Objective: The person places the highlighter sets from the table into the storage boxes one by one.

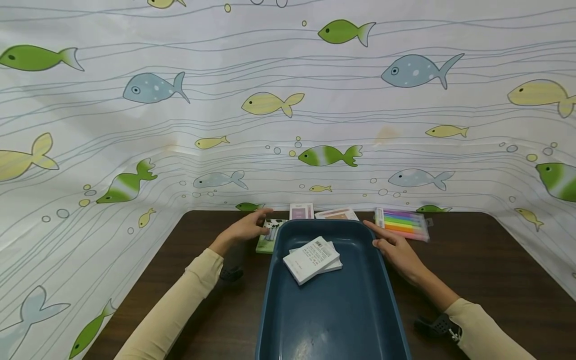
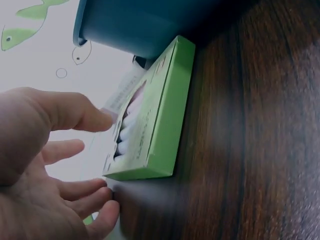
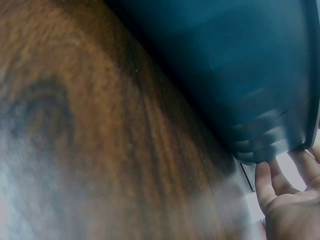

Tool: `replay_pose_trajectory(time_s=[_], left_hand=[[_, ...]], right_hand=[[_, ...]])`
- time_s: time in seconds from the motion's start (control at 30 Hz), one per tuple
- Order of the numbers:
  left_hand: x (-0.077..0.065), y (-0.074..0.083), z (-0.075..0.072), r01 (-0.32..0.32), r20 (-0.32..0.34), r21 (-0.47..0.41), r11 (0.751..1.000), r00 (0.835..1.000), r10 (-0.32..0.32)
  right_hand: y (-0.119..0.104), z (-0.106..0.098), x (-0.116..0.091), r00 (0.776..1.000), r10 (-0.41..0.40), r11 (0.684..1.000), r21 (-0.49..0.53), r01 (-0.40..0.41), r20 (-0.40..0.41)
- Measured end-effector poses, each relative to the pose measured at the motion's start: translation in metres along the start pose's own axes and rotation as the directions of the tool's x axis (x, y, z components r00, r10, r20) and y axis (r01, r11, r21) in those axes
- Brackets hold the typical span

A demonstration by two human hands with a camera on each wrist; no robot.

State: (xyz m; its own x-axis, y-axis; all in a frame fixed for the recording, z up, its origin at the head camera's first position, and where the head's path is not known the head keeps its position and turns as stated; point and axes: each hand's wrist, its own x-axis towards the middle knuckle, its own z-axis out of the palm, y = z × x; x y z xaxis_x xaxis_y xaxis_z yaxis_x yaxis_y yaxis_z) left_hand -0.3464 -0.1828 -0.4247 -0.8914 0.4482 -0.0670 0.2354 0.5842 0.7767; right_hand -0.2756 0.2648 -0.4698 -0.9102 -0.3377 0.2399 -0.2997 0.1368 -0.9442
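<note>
My left hand (image 1: 245, 227) is just left of a green box (image 1: 266, 245), its fingers spread and holding nothing. In the left wrist view, the thumb is near the upper face of that box (image 2: 165, 115), whose cut-out window shows a row of pale, rounded pieces. A deep blue plastic tray (image 1: 333, 315) overlaps the box's right side in the head view. At the tray's far right corner is my right hand (image 1: 400, 255), with extended fingers against the corner's outer side and rim. Inside the tray, a white box (image 1: 310, 260) with printed text lies askew on another white box (image 1: 334, 267).
Behind the tray lie a white box with a purple panel (image 1: 301, 211) and another with an orange-brown panel (image 1: 337, 214). A clear pack of rainbow-coloured pens (image 1: 402, 225) is at the back right. A fish-patterned sheet (image 1: 279, 130) rises behind the dark wooden table (image 1: 468, 265).
</note>
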Motion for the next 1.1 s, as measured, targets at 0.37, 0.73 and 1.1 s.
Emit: replay_pose_trajectory(time_s=[0.37, 0.73, 1.1], left_hand=[[-0.003, -0.007, -0.002, 0.016, 0.134, 0.132, 0.991, 0.990, -0.034], [-0.004, -0.012, -0.001, -0.008, 0.142, 0.195, 0.981, 0.990, -0.020], [-0.007, -0.008, 0.000, -0.077, 0.060, 0.192, 0.978, 0.996, 0.066]], right_hand=[[-0.001, 0.000, 0.000, 1.000, -0.007, 1.000, -0.003, 0.007, 0.008], [-0.001, 0.001, -0.001, 1.000, -0.010, 1.000, -0.003, 0.010, 0.011], [-0.003, 0.001, -0.001, 1.000, -0.004, 1.000, 0.006, 0.004, 0.013]])
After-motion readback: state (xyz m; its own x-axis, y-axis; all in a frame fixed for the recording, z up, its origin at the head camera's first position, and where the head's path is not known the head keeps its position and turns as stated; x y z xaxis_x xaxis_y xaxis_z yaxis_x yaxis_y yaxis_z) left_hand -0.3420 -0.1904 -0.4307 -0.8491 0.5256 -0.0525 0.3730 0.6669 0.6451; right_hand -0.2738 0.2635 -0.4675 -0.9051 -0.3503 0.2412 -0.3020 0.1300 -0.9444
